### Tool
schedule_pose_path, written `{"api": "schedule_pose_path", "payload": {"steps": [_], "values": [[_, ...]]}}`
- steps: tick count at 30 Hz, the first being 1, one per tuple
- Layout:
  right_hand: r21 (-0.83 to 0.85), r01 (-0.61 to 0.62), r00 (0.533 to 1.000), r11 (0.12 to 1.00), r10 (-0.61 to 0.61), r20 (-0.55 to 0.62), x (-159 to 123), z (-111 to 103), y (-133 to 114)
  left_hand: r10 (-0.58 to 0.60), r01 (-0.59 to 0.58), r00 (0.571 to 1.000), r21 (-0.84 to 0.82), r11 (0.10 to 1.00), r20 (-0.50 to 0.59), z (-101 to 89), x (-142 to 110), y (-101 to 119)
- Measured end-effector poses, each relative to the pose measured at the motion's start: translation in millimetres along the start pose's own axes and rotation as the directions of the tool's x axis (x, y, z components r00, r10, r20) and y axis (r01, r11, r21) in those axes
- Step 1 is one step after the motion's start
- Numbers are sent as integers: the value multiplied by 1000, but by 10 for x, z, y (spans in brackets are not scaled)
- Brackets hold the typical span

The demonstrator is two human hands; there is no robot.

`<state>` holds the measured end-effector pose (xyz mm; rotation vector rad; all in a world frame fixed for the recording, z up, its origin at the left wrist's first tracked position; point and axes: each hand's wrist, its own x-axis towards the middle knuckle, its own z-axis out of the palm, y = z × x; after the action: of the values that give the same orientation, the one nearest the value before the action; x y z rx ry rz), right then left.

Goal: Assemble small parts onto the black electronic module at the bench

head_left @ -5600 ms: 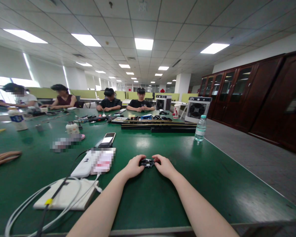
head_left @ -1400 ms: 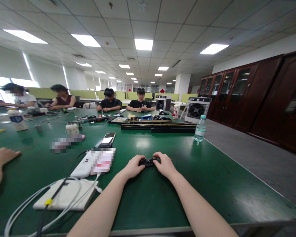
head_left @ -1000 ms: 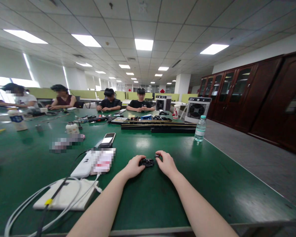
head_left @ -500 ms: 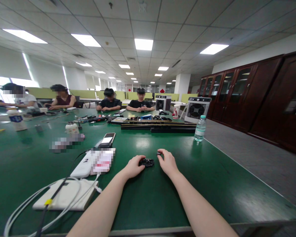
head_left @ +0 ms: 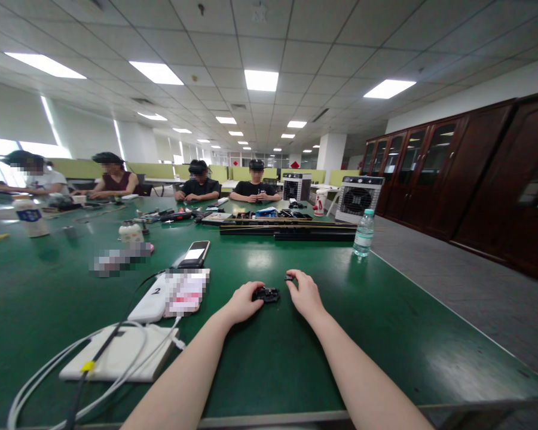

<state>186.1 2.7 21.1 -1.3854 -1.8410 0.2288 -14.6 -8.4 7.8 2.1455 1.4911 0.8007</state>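
My left hand (head_left: 246, 301) is closed on the left end of a small black part (head_left: 269, 294), its thumb in front and fingers behind. The part is irregular in outline, with some metallic detail on top; its exact kind is too small to tell. To the right of it, my right hand (head_left: 305, 294) pinches a tiny dark piece (head_left: 289, 278) between thumb and fingertips. A short gap separates that piece from the black part. Both hands are low over the green table (head_left: 269, 370).
A water bottle (head_left: 363, 234) stands toward the right edge. Black bars (head_left: 314, 235) lie across the table ahead. On the left are a white power bank (head_left: 147, 301), a phone (head_left: 195, 254), a white flat box (head_left: 116, 358) and looped cables. Several people sit at the far side.
My hands and the parts in them show no visible movement. At the far left, a person's arm has shifted slightly.
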Motion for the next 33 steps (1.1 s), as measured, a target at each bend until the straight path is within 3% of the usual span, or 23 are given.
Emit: {"api": "schedule_pose_path", "payload": {"steps": [25, 33], "values": [[-2, 5, 996, 1000, -5, 87, -21, 11, -18, -3, 3, 1000, 21, 1000, 14, 3, 0, 5], [55, 98, 979, 994, -106, 176, -54, 35, -80, 0, 0, 1000, 6, 1000, 0, 11, 3, -5]]}}
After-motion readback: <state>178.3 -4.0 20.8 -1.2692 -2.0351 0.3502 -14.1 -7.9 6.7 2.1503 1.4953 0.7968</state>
